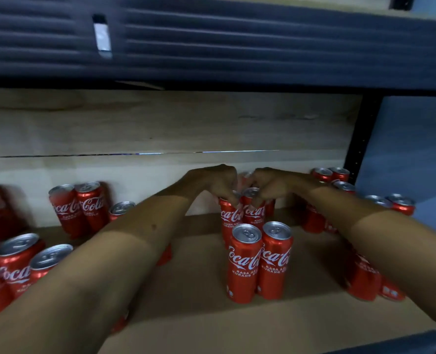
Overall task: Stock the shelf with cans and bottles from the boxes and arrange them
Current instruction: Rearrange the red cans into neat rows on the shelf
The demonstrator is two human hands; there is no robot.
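Two bare forearms, no sleeves; left hand (pixel 213 181), right hand (pixel 273 183) ungloved.

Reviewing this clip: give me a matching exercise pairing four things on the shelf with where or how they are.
Things:
1. left hand
2. right hand
3. front pair of cans
4. black upright post

Places or states:
A. at the shelf's right end
B. standing free, nearest the camera, mid-shelf
C. gripping the top of the left can of the back pair
D. gripping the top of the right can of the back pair

Pairs: 1-C, 2-D, 3-B, 4-A
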